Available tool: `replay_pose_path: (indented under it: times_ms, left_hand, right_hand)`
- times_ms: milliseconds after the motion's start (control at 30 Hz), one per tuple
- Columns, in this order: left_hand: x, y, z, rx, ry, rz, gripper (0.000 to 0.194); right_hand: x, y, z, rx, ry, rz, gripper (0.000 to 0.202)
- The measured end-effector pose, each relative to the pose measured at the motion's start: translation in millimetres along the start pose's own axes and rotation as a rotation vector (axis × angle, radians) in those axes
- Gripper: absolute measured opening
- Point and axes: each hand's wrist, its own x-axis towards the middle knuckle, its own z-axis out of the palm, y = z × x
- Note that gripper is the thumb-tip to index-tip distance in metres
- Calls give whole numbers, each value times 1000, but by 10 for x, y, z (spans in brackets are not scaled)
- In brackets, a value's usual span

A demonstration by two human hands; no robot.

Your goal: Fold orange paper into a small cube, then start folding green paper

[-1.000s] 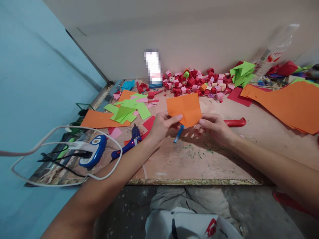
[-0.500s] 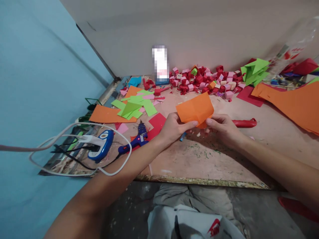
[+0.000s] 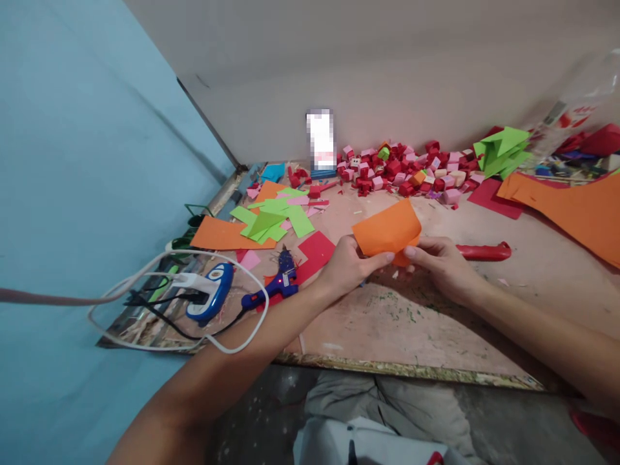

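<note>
A piece of orange paper [image 3: 387,227] is held up over the middle of the table, its right part curled. My left hand [image 3: 356,265] pinches its lower left edge, thumb on the near side. The thumb and fingers of my right hand [image 3: 438,261] grip its lower right corner. Some fingertips are hidden behind the paper. Just right of my right hand lies a red-handled tool [image 3: 487,252]. A blue glue gun [image 3: 276,285] with a small red light rests on the table beside my left forearm.
Small red and pink paper cubes [image 3: 402,169] line the wall, near a phone [image 3: 321,139]. Green strips [image 3: 271,216] lie left; large orange sheets [image 3: 566,206] and a clear bottle [image 3: 571,110] are right. A white cable loops by a blue power strip [image 3: 213,294].
The whole view has shifted, so everything appears slightly lower and further right. Both hands still hold the orange paper, whose right side looks more curled.
</note>
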Motion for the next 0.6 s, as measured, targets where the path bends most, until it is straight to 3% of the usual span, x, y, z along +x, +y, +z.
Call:
replay_pose_path:
  times_ms: [367,600]
  left_hand:
    - [6,-36,-10,26,-35,38,37]
    - [17,-8,16,37,-32,80,42]
  right_hand:
    - [-9,5,-4,-11,10,5,33]
    - [-16,-12,21,-41,30,-8,31]
